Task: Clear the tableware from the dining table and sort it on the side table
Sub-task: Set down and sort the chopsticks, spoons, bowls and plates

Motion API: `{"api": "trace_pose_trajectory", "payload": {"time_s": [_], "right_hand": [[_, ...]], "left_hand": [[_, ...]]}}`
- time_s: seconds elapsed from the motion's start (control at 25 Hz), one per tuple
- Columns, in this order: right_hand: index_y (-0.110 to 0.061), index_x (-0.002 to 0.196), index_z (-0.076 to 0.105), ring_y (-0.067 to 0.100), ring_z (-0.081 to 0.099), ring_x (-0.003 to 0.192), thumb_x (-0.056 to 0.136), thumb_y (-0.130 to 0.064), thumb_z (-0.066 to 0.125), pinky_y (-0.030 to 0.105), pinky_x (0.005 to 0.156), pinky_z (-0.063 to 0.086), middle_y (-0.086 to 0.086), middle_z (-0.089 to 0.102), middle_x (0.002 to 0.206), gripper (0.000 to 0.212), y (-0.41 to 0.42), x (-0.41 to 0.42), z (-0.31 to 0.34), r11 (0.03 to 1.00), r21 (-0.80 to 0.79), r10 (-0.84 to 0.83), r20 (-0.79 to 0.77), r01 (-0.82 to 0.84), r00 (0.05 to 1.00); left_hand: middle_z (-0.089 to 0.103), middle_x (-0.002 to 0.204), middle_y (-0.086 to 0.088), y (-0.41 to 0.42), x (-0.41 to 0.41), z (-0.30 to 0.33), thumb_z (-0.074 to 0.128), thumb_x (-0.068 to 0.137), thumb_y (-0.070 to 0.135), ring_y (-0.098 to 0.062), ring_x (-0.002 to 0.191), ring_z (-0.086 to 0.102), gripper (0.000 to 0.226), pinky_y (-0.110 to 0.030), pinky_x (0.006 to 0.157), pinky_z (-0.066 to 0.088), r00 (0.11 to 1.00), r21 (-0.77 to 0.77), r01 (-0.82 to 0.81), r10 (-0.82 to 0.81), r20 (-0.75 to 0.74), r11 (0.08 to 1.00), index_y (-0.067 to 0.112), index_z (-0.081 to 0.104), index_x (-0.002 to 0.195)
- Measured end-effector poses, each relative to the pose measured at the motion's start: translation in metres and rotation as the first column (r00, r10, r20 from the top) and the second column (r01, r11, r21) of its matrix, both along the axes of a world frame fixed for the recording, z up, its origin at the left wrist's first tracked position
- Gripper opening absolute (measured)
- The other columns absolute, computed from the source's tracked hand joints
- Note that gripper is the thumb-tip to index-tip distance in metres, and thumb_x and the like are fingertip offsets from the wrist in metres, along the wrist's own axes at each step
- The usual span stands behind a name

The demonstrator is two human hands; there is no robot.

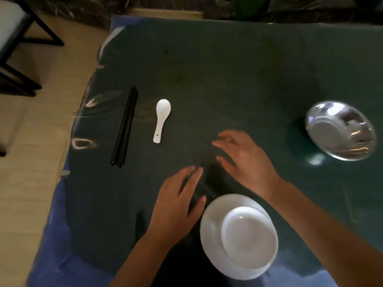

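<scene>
**White bowl on plate at the near edge, both hands empty above it**

A white bowl (247,238) sits on a white plate (209,235) at the near edge of the counter (228,69), closest to the camera. The bowl sits off-centre on the plate, toward its right side. No writing or maker's mark can be read on either piece, nor on anything else in view.

Just left of the plate, the left hand (176,206) hovers palm down, its fingers (190,177) spread loosely and holding nothing; its thumb lies close to the plate's rim, and whether they touch is unclear. Just beyond the plate, the right hand (246,158) is also palm down with fingers (222,141) splayed and empty, their tips smeared by motion blur.

Well beyond the plate and to its left lies a white ceramic spoon (161,120), bowl end away from the camera, with a small hole near the handle's end. Farther left again, a bundle of black chopsticks (124,129) lies roughly parallel to the spoon.

Far to the right of the plate, a shiny metal dish (341,131) rests on the counter, blurred, its contents impossible to make out.

A dark green cloth under clear film covers the counter. A chair (14,48) stands on the floor at upper left, cut off by the frame.
</scene>
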State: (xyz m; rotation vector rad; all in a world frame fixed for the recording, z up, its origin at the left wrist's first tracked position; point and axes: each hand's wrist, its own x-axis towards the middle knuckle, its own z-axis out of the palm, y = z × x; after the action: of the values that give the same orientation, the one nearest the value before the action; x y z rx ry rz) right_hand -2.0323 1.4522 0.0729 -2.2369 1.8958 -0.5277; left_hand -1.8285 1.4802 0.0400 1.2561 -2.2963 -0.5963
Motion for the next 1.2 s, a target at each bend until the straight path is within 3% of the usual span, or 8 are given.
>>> {"api": "trace_pose_trajectory", "payload": {"time_s": [0.16,0.32,0.52,0.6,0.72,0.88,1.08,1.2], "right_hand": [[-0.012,0.108,0.068,0.032,0.062,0.107,0.071,-0.015,0.077,0.039,0.076,0.059,0.014,0.063,0.119,0.038,0.112,-0.019,0.002,0.996,0.069,-0.05,-0.03,0.052,0.998],[-0.016,0.118,0.062,0.03,0.054,0.117,0.078,-0.02,0.071,0.038,0.077,0.056,0.011,0.054,0.133,0.041,0.178,-0.022,-0.015,0.947,0.264,-0.21,0.068,0.185,0.975],[-0.026,0.13,0.05,0.015,0.045,0.127,0.092,-0.028,0.05,0.027,0.102,0.04,-0.006,0.033,0.15,0.038,0.193,-0.022,-0.039,0.852,0.451,-0.361,0.141,0.265,0.922],[-0.023,0.127,0.054,0.015,0.051,0.122,0.09,-0.024,0.053,0.025,0.1,0.04,-0.007,0.039,0.146,0.037,0.19,-0.022,-0.04,0.837,0.47,-0.407,0.191,0.281,0.893],[-0.016,0.121,0.06,0.018,0.053,0.119,0.087,-0.016,0.057,0.027,0.098,0.041,-0.001,0.048,0.14,0.034,0.188,-0.022,-0.04,0.841,0.453,-0.439,0.253,0.296,0.862],[-0.014,0.115,0.064,0.02,0.056,0.115,0.082,-0.008,0.06,0.026,0.096,0.044,0.001,0.056,0.133,0.034,0.188,-0.019,-0.037,0.842,0.432,-0.482,0.331,0.324,0.811],[-0.017,0.11,0.068,0.017,0.061,0.107,0.079,-0.007,0.064,0.021,0.089,0.045,-0.001,0.061,0.127,0.033,0.17,-0.018,-0.024,0.858,0.376,-0.492,0.41,0.349,0.768],[-0.019,0.109,0.068,0.017,0.063,0.101,0.079,-0.008,0.065,0.02,0.087,0.046,-0.002,0.062,0.126,0.033,0.14,-0.021,-0.015,0.873,0.357,-0.47,0.443,0.331,0.763]], "left_hand": [[0.038,0.145,-0.003,0.06,-0.008,0.007,0.055,0.075,0.056,-0.016,0.128,0.039,0.076,-0.03,0.104,0.034,0.949,0.105,0.251,-0.266,0.167,0.962,0.03,0.027,0.141],[-0.002,0.156,0.012,0.09,-0.01,-0.007,0.05,0.071,0.066,-0.012,0.137,0.022,0.088,-0.027,0.107,0.025,0.891,0.312,0.279,-0.366,0.268,0.908,0.054,-0.008,0.137],[-0.026,0.143,0.029,0.1,-0.017,-0.024,0.052,0.084,0.045,-0.01,0.132,0.032,0.069,-0.026,0.098,0.042,0.899,0.344,0.24,-0.341,0.273,0.908,0.045,0.012,0.14],[-0.02,0.145,0.027,0.101,-0.018,-0.029,0.05,0.088,0.04,-0.01,0.133,0.031,0.056,-0.026,0.101,0.039,0.899,0.312,0.245,-0.336,0.282,0.918,0.038,0.026,0.139],[0.009,0.154,0.016,0.103,-0.022,-0.035,0.052,0.089,0.031,-0.011,0.136,0.029,0.045,-0.025,0.107,0.031,0.917,0.297,0.235,-0.312,0.247,0.926,0.028,0.043,0.132],[0.041,0.144,-0.002,0.105,-0.026,-0.034,0.061,0.084,0.017,-0.024,0.13,0.04,0.035,-0.029,0.106,0.031,0.952,0.233,0.21,-0.253,0.174,0.95,0.014,0.059,0.119],[0.058,0.128,-0.01,0.089,-0.021,-0.016,0.076,0.068,0.008,-0.028,0.112,0.057,0.041,-0.041,0.096,0.046,0.969,0.097,0.213,-0.223,0.11,0.972,0.009,0.066,0.108],[0.061,0.125,-0.008,0.062,-0.022,0.0,0.08,0.063,0.01,-0.024,0.11,0.06,0.04,-0.039,0.093,0.049,0.971,0.029,0.197,-0.2,0.134,0.98,0.01,0.067,0.102]]}}
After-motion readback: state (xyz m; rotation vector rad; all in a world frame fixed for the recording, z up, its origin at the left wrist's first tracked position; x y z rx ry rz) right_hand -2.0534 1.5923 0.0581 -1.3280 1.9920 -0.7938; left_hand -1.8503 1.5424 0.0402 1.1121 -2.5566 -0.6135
